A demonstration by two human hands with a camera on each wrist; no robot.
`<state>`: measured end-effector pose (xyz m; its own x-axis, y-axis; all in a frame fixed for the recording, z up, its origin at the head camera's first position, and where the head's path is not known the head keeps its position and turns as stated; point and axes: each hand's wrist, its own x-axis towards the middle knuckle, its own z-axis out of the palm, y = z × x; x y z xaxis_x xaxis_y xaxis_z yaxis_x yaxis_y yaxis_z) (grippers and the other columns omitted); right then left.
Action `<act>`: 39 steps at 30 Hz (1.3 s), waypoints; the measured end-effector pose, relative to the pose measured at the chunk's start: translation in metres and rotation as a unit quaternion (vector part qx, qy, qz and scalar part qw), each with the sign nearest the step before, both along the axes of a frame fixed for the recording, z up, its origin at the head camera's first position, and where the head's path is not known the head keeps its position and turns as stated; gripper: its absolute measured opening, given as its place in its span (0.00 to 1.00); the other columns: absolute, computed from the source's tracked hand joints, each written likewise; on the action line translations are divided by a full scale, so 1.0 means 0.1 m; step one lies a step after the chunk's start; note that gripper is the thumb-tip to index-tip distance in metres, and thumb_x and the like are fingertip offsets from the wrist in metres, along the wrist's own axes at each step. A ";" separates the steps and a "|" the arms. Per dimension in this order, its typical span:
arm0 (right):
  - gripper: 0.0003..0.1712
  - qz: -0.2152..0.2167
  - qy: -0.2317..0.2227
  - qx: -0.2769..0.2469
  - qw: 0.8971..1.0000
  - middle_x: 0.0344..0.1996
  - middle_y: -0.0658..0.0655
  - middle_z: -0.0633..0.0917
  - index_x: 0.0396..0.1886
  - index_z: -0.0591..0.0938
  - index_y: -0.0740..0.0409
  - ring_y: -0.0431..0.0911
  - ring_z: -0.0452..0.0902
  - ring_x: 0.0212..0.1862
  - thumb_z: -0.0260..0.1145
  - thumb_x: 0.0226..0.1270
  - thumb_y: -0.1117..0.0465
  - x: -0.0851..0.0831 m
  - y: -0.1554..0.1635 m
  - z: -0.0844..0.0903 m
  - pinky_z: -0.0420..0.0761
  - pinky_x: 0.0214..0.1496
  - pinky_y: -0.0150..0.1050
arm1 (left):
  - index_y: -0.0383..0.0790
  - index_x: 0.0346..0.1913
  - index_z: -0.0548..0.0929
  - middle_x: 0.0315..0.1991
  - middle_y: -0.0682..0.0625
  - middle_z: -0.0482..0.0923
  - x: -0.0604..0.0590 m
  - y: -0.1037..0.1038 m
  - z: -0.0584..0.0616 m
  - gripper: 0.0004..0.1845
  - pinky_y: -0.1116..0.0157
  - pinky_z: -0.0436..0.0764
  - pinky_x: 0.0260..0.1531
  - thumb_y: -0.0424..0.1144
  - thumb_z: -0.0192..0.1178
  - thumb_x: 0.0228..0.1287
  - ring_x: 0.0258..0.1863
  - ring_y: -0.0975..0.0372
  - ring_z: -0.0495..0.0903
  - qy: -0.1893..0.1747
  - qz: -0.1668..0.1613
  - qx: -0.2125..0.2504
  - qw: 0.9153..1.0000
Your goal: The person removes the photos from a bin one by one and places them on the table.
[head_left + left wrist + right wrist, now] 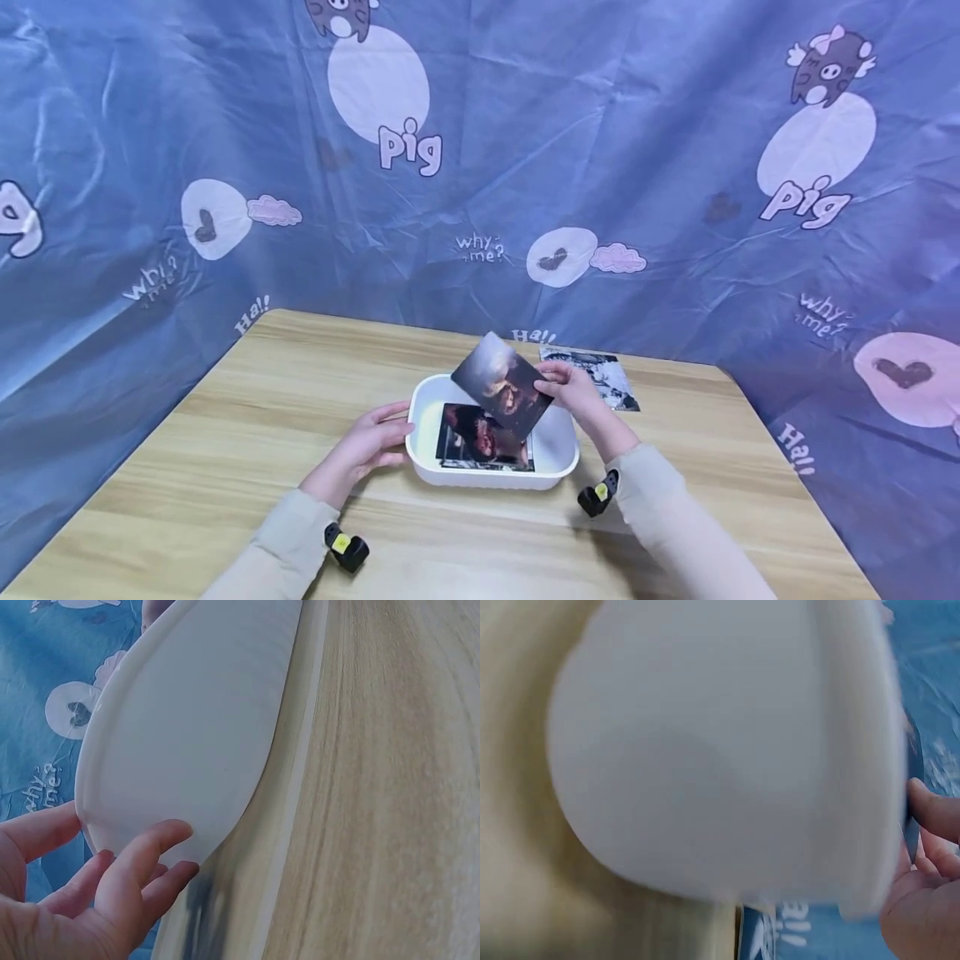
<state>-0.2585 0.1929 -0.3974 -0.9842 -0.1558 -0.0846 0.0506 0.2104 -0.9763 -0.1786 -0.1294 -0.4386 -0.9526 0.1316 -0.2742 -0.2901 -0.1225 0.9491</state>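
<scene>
The right hand (572, 385) is pinching a photo (501, 383) over the tray (558, 450); the left hand (373, 440), fingers relaxed, is touching its rim. The backdrop (480, 167) is reading "pig", "why me?", "Ha!".

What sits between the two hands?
The white tray, holding one photo; the right hand holds another photo over it. Head view.

Right wrist view is smeared: the white tray (727, 750) is a blur, the right hand (922, 885) is cut by the frame edge, and the held photo (913, 791) shows only edge-on.
</scene>
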 end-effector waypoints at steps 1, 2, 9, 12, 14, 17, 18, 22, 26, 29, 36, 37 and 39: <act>0.18 -0.006 -0.002 -0.017 1.000 0.29 0.42 0.85 0.54 0.75 0.68 0.34 0.81 0.31 0.63 0.64 0.71 -0.02 0.04 0.02 0.84 0.36 0.28 | 0.32 0.70 0.62 0.65 0.27 0.65 0.00 0.00 0.00 0.32 0.56 0.87 0.43 0.29 0.57 0.64 0.56 0.43 0.78 -0.001 0.002 -0.001 1.000; 0.16 -0.014 -0.002 -0.039 0.999 0.28 0.41 0.84 0.52 0.76 0.66 0.33 0.80 0.30 0.62 0.65 0.72 -0.04 0.09 0.03 0.83 0.35 0.27 | 0.32 0.71 0.62 0.66 0.27 0.65 0.00 -0.01 0.01 0.32 0.56 0.87 0.44 0.30 0.57 0.64 0.56 0.43 0.78 -0.002 0.001 -0.002 1.000; 0.16 -0.070 0.004 -0.166 0.984 0.24 0.40 0.84 0.36 0.78 0.48 0.32 0.80 0.28 0.56 0.67 0.75 -0.16 0.58 0.10 0.82 0.32 0.24 | 0.32 0.71 0.60 0.67 0.27 0.63 0.03 -0.02 0.03 0.33 0.55 0.86 0.47 0.30 0.56 0.65 0.58 0.44 0.77 -0.004 -0.013 0.007 1.000; 0.18 -0.093 -0.004 -0.193 0.977 0.23 0.40 0.84 0.32 0.79 0.45 0.31 0.80 0.27 0.55 0.68 0.75 -0.19 0.78 0.10 0.82 0.31 0.23 | 0.33 0.71 0.61 0.67 0.28 0.64 0.03 -0.02 0.02 0.32 0.54 0.86 0.47 0.31 0.57 0.65 0.58 0.44 0.77 -0.006 -0.003 0.006 1.000; 0.20 -0.116 -0.018 -0.212 0.970 0.22 0.41 0.85 0.29 0.80 0.44 0.32 0.80 0.26 0.55 0.69 0.74 -0.20 0.90 0.09 0.81 0.30 0.23 | 0.33 0.71 0.62 0.66 0.28 0.65 0.03 -0.02 0.02 0.32 0.54 0.86 0.47 0.31 0.57 0.65 0.58 0.43 0.77 -0.008 0.004 0.004 1.000; 0.21 -0.151 -0.038 -0.227 0.961 0.21 0.42 0.84 0.25 0.81 0.44 0.32 0.80 0.25 0.55 0.70 0.73 -0.21 1.06 0.04 0.81 0.29 0.23 | 0.33 0.71 0.62 0.66 0.28 0.64 0.03 -0.02 0.02 0.31 0.53 0.86 0.47 0.31 0.57 0.65 0.58 0.43 0.77 -0.007 0.004 0.002 1.000; 0.21 -0.162 -0.044 -0.232 0.958 0.20 0.42 0.84 0.24 0.81 0.45 0.33 0.80 0.24 0.55 0.70 0.72 -0.21 1.11 0.02 0.82 0.28 0.23 | 0.32 0.70 0.62 0.66 0.28 0.64 0.03 -0.03 0.02 0.31 0.54 0.86 0.46 0.31 0.57 0.65 0.58 0.43 0.77 -0.006 0.005 0.002 1.000; 0.19 -0.196 -0.060 -0.216 0.955 0.20 0.41 0.82 0.24 0.81 0.45 0.32 0.78 0.24 0.56 0.70 0.70 -0.22 1.29 -0.07 0.81 0.29 0.22 | 0.31 0.70 0.62 0.66 0.27 0.64 0.04 -0.03 0.02 0.32 0.54 0.86 0.46 0.31 0.58 0.64 0.56 0.44 0.79 -0.005 0.010 0.004 1.000; 0.19 -0.218 -0.072 -0.206 0.951 0.21 0.41 0.81 0.23 0.80 0.43 0.31 0.77 0.25 0.56 0.70 0.69 -0.21 1.48 -0.16 0.81 0.30 0.20 | 0.31 0.70 0.62 0.66 0.27 0.64 0.04 -0.04 0.01 0.33 0.54 0.86 0.45 0.31 0.59 0.64 0.53 0.47 0.81 -0.004 0.011 0.009 1.000; 0.19 -0.237 -0.083 -0.237 0.939 0.22 0.42 0.80 0.22 0.81 0.46 0.31 0.78 0.26 0.57 0.69 0.71 -0.19 1.59 -0.21 0.82 0.31 0.21 | 0.31 0.70 0.62 0.66 0.27 0.65 0.03 -0.03 0.01 0.33 0.55 0.87 0.45 0.31 0.59 0.64 0.52 0.48 0.82 -0.003 0.008 0.010 1.000; 0.18 -0.271 -0.106 -0.232 0.928 0.19 0.43 0.80 0.22 0.79 0.49 0.32 0.79 0.26 0.56 0.68 0.73 -0.16 1.71 -0.31 0.83 0.33 0.22 | 0.31 0.70 0.62 0.66 0.27 0.63 0.01 -0.01 0.00 0.33 0.55 0.86 0.45 0.31 0.59 0.64 0.50 0.49 0.82 -0.007 0.006 0.014 1.000; 0.17 -0.270 -0.106 -0.225 0.930 0.19 0.43 0.80 0.24 0.79 0.49 0.31 0.79 0.26 0.56 0.68 0.73 -0.16 1.72 -0.33 0.83 0.33 0.22 | 0.31 0.70 0.62 0.66 0.27 0.63 0.01 -0.01 0.00 0.33 0.55 0.86 0.45 0.31 0.59 0.64 0.50 0.49 0.83 -0.008 0.006 0.014 1.000; 0.16 -0.274 -0.105 -0.215 0.932 0.20 0.42 0.79 0.26 0.78 0.49 0.31 0.79 0.26 0.56 0.68 0.73 -0.15 1.73 -0.36 0.83 0.34 0.22 | 0.31 0.70 0.62 0.66 0.27 0.63 0.01 -0.01 0.00 0.33 0.55 0.86 0.45 0.31 0.59 0.63 0.49 0.50 0.83 -0.009 0.006 0.013 1.000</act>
<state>-0.2738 0.3657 -0.4338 -0.8951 0.3004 -0.3296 0.2348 -0.3108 -0.9210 -0.1775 -0.1300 -0.4386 -0.9494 0.1279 -0.2870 -0.3046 -0.1512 0.9404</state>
